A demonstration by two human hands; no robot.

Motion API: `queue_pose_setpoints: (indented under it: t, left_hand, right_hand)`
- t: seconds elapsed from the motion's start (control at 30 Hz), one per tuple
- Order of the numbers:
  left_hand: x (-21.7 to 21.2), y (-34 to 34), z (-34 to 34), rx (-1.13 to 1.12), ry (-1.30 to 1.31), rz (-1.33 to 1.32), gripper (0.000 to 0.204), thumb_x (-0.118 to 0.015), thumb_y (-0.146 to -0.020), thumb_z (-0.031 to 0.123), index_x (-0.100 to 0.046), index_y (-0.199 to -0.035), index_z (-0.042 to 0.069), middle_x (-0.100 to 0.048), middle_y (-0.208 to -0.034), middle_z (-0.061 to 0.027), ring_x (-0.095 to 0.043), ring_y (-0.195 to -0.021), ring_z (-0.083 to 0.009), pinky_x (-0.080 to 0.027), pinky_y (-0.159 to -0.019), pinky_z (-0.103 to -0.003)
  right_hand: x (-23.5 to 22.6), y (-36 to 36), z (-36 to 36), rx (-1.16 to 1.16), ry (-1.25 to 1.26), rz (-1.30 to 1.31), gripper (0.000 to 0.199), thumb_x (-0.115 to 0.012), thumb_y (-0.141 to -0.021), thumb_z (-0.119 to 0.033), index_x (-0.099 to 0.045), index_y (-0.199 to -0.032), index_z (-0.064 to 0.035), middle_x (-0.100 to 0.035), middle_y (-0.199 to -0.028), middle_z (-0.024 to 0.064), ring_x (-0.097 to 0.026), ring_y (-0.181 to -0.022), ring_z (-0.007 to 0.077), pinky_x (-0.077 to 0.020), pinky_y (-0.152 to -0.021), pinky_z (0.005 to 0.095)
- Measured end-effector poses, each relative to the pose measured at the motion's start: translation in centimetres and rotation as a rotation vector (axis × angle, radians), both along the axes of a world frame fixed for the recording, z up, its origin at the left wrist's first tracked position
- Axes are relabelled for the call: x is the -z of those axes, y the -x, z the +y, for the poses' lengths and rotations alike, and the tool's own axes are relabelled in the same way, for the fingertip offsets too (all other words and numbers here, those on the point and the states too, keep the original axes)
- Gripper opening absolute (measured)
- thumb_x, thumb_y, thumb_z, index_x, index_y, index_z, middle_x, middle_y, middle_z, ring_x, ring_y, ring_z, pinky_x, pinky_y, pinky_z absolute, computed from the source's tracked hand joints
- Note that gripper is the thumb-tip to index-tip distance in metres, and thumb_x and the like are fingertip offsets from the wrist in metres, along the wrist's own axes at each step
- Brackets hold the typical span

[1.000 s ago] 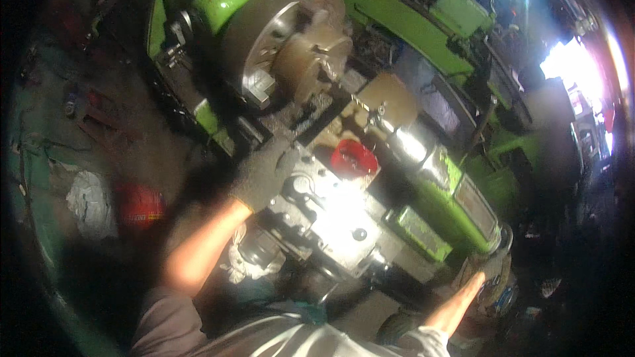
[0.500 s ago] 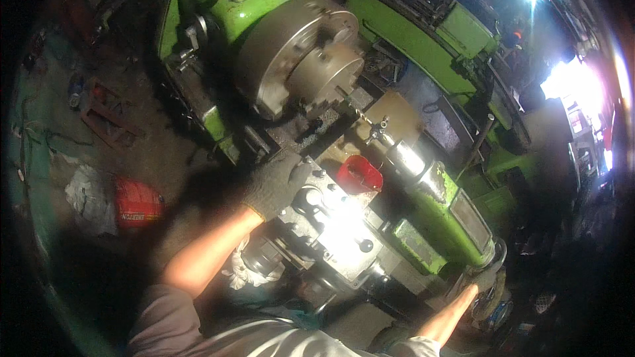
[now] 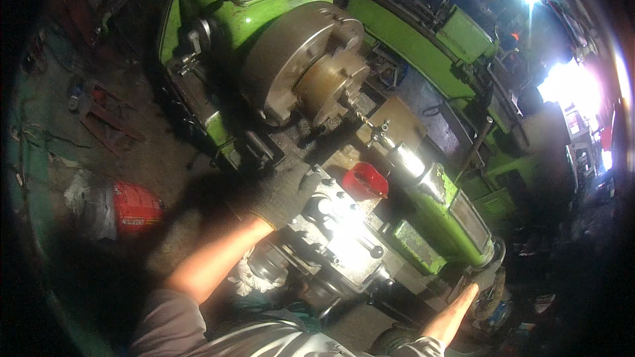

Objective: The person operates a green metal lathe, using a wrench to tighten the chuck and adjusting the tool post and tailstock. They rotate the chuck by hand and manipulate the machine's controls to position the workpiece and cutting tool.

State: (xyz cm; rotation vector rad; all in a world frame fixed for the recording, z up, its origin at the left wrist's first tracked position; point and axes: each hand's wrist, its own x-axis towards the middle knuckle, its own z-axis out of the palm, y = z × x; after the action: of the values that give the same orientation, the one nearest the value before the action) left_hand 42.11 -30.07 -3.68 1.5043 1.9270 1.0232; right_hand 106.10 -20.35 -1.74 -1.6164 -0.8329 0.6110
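My left hand [image 3: 284, 192], in a grey work glove, rests with its fingers laid over the left edge of the lathe carriage [image 3: 354, 261]. Far to the right, my gloved right hand [image 3: 488, 276] is closed on the handwheel [image 3: 500, 251] at the rear of the green tailstock [image 3: 456, 221]; its fingers are partly hidden. A drill chuck [image 3: 380, 133] in the tailstock carries a twist drill [image 3: 361, 118]. The drill points into a round metal workpiece [image 3: 322, 89], which the large lathe chuck [image 3: 284, 59] holds. On the carriage stands a red cup-shaped container [image 3: 366, 181].
Beyond the headstock [image 3: 264, 0], with small tools on top, lies another green machine [image 3: 410, 43]. White rags [image 3: 254, 274] hang by the carriage handwheel. A red and white bag [image 3: 135, 208] and a rusty metal frame [image 3: 109, 119] lie on the left floor. Strong glare covers the carriage top.
The jaws and workpiece face have turned to a different position. The view has shifted slightly. Both hands keep their places on the carriage and the handwheel.
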Motion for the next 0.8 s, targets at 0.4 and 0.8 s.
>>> queue_pose_setpoints:
  t: [0.4,0.8]
  left_hand:
    - [0.5,-0.6,-0.4,-0.024,-0.050,-0.106,0.045,-0.059,-0.104,0.045,-0.068,-0.111,0.001,-0.070,-0.096,-0.0259,-0.070,-0.093,-0.0443,-0.054,-0.081,-0.052]
    - [-5.4,-8.6,-3.9,-0.145,-0.321,0.518,0.034,-0.057,-0.102,0.033,-0.068,-0.111,0.003,-0.066,-0.107,-0.0196,-0.063,-0.107,-0.0400,-0.050,-0.089,-0.052]
  right_hand:
    - [0.3,-0.6,0.9,-0.192,-0.195,0.377,0.052,-0.052,-0.106,-0.045,-0.056,-0.151,-0.0202,-0.063,-0.143,0.0119,-0.062,-0.127,0.0297,-0.0563,-0.103,0.0442]
    - [5.7,-8.3,0.6,0.091,0.199,-0.233,0.042,-0.053,-0.106,-0.028,-0.061,-0.143,-0.0115,-0.071,-0.102,0.0125,-0.067,-0.080,0.0270,-0.0543,-0.070,0.0428]
